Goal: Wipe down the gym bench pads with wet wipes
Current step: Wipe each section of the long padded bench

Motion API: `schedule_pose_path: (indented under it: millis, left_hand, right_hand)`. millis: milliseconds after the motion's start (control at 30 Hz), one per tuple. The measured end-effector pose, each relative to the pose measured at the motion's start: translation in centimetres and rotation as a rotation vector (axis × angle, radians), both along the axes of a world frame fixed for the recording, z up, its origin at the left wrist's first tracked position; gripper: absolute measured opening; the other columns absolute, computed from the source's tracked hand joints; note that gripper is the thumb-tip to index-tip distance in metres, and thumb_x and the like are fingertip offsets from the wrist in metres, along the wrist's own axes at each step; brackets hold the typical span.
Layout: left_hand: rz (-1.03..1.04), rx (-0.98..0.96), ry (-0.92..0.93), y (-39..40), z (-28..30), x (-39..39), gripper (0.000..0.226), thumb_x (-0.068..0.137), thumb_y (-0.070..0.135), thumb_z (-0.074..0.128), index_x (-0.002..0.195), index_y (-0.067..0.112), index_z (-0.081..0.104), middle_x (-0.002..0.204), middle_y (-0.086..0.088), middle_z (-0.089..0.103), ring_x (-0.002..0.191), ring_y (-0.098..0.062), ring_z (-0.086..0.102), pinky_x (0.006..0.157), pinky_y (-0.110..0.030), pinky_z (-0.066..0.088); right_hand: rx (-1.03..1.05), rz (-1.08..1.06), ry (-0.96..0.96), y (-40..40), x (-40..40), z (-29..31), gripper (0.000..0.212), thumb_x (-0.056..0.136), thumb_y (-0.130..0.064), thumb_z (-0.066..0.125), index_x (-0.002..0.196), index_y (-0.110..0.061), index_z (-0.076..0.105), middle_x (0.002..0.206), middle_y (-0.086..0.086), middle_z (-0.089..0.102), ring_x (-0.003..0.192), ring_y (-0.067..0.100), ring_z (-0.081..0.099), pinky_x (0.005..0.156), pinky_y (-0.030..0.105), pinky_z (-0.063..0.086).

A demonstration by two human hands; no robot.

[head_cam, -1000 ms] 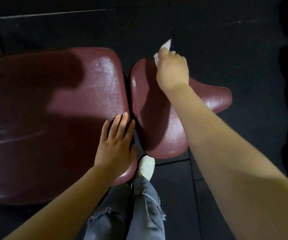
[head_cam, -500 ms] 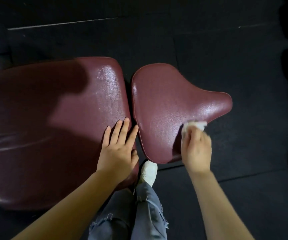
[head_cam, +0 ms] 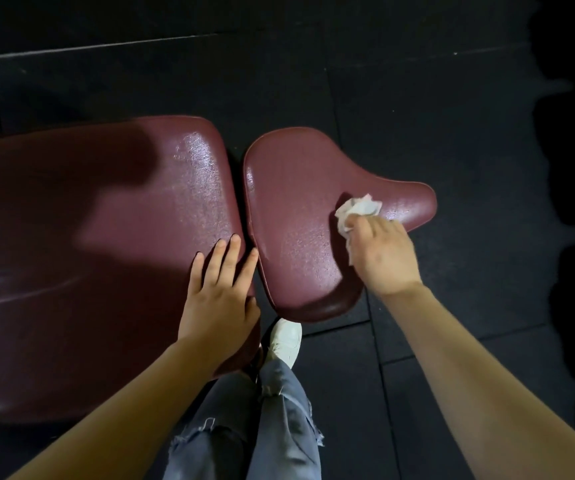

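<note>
Head view is showing the right hand [head_cam: 381,258] gripping a crumpled white wet wipe [head_cam: 357,211], now sliding up from the near edge toward the nose of the small maroon vinyl seat pad [head_cam: 293,216]; the left hand [head_cam: 218,292] is resting flat, fingers straight, on the large maroon back pad [head_cam: 106,237], so wiping is probably nearing full coverage of the seat.

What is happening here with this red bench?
A person is cleaning a gym bench. The right hand grips a crumpled white wipe and presses it on the smaller seat pad, near its narrow end. The left hand rests flat, fingers spread, on the corner of the larger back pad. Both pads look shiny in places. A white shoe stands on the dark floor below.
</note>
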State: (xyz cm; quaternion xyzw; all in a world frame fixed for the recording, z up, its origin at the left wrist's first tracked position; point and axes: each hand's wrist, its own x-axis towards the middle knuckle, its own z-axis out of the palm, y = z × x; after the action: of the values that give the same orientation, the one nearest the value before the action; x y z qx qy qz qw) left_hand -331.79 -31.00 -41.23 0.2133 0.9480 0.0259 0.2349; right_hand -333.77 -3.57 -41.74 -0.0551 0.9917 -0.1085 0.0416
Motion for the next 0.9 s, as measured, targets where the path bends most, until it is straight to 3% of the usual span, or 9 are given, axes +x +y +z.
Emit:
schedule_pose_path:
  millis: [100,167,233,300,433,500,633,800,900]
  left_hand:
    - [0.008,0.004,-0.011,0.0,-0.1,0.0,0.076,0.087,0.036,0.060,0.155,0.018,0.029,0.163,-0.014,0.019,0.151,-0.030,0.014,0.121,-0.053,0.014]
    - [0.007,0.008,-0.007,-0.1,-0.1,0.0,0.076,0.088,0.036,0.060,0.155,0.018,0.029,0.163,-0.014,0.019,0.151,-0.031,0.014,0.121,-0.053,0.014]
    - [0.007,0.012,-0.010,-0.1,-0.2,0.1,0.076,0.088,0.036,0.059,0.155,0.018,0.028,0.163,-0.014,0.018,0.152,-0.031,0.012,0.121,-0.053,0.013]
    - [0.015,0.016,-0.014,0.0,-0.2,0.1,0.076,0.089,0.037,0.058,0.155,0.018,0.028,0.163,-0.014,0.017,0.152,-0.030,0.011,0.121,-0.053,0.012]
    - [0.017,0.024,-0.016,-0.1,-0.3,-0.1,0.076,0.088,0.037,0.060,0.155,0.018,0.029,0.163,-0.014,0.019,0.151,-0.031,0.012,0.121,-0.054,0.013]
    - [0.016,0.025,-0.027,-0.1,-0.1,-0.2,0.076,0.088,0.037,0.060,0.155,0.019,0.028,0.163,-0.014,0.018,0.151,-0.031,0.012,0.121,-0.054,0.013]
    - [0.022,0.007,-0.017,0.1,0.1,0.0,0.075,0.088,0.036,0.059,0.155,0.018,0.030,0.162,-0.015,0.020,0.151,-0.031,0.015,0.121,-0.053,0.013]
    - [0.026,0.049,-0.009,-0.2,0.5,-0.3,0.068,0.086,0.035,0.041,0.152,0.019,0.037,0.161,-0.013,0.025,0.149,-0.030,0.021,0.121,-0.050,0.012]
    - [0.092,0.137,-0.120,-0.2,1.7,-0.9,0.065,0.091,0.031,0.040,0.155,0.023,0.029,0.165,-0.007,0.016,0.152,-0.024,0.011,0.122,-0.041,0.000]
  right_hand:
    - [0.007,-0.405,0.041,2.9,-2.7,0.3,0.033,0.091,-0.015,0.036,0.102,0.003,0.061,0.077,0.014,0.066,0.068,0.037,0.061,0.060,0.040,0.044]
    - [-0.077,-0.846,0.063,4.7,-3.2,0.4,0.026,0.096,-0.016,0.037,0.107,-0.003,0.057,0.084,0.010,0.067,0.083,0.038,0.063,0.064,0.036,0.042]
    - [-0.241,-1.084,0.048,4.9,-3.1,0.5,0.020,0.099,-0.017,0.037,0.109,-0.012,0.053,0.085,0.002,0.065,0.088,0.032,0.064,0.066,0.029,0.037]
    - [-0.232,-0.916,0.036,3.6,-2.9,0.4,0.018,0.097,-0.014,0.040,0.108,-0.013,0.055,0.095,0.010,0.067,0.086,0.035,0.063,0.066,0.031,0.042]
    - [-0.021,0.008,-0.080,2.7,0.1,0.0,0.018,0.086,0.001,0.056,0.102,-0.008,0.058,0.083,0.014,0.065,0.074,0.036,0.061,0.068,0.039,0.049]
    - [0.020,0.201,-0.116,4.7,1.1,0.4,0.018,0.089,-0.008,0.050,0.105,-0.008,0.058,0.086,0.010,0.066,0.079,0.034,0.061,0.074,0.041,0.045]
    - [0.013,-0.085,-0.076,6.5,2.4,0.4,0.018,0.089,-0.005,0.047,0.106,-0.008,0.055,0.083,0.008,0.064,0.075,0.034,0.057,0.072,0.039,0.040]
    - [-0.348,-0.992,-0.280,1.8,4.1,-0.2,0.021,0.098,-0.008,0.039,0.116,-0.006,0.048,0.093,0.017,0.065,0.084,0.036,0.061,0.067,0.033,0.039]
    - [-0.459,-0.820,-0.474,-0.3,6.6,0.7,0.015,0.100,-0.014,0.038,0.111,-0.010,0.047,0.086,0.008,0.064,0.079,0.030,0.063,0.067,0.037,0.049]
